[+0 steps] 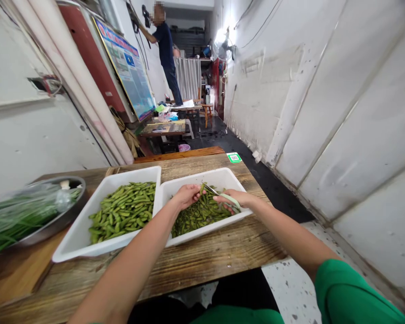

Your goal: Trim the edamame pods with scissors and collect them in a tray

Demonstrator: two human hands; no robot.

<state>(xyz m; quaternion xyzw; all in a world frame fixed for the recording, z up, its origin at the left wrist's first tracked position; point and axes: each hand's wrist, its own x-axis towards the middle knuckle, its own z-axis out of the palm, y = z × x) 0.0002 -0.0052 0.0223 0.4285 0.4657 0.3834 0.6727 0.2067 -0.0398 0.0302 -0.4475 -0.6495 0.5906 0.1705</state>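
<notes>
A green edamame pod (202, 188) is held up over the right tray (235, 183), and it is the middle of our clock. The left hand (188, 195), toward 8 o'clock, pinches it between nearly touching fingertips, maybe so the end pokes out free. The scissors (229, 199) come in from near 4 o'clock, pointing at the pod, so the tips can get to it; I cannot tell how wide the blades are. The right hand (239, 199) is curled around their pale green handle. Both hands are low over the tray, probably so little bits drop in there and not on the table (216, 258). The left arm (138, 258) reaches up from 7 o'clock, and the right arm (286, 229) slants in from 4 o'clock. Loose pods (195, 217) lie below, kept in by the tray's sides. The left tray (77, 234), toward 9 o'clock, sits right beside it, perhaps for easy reach, with a heap of pods (123, 211). Farther out at 9 o'clock, a metal bowl (63, 218) holds long green leaves (6, 243).
</notes>
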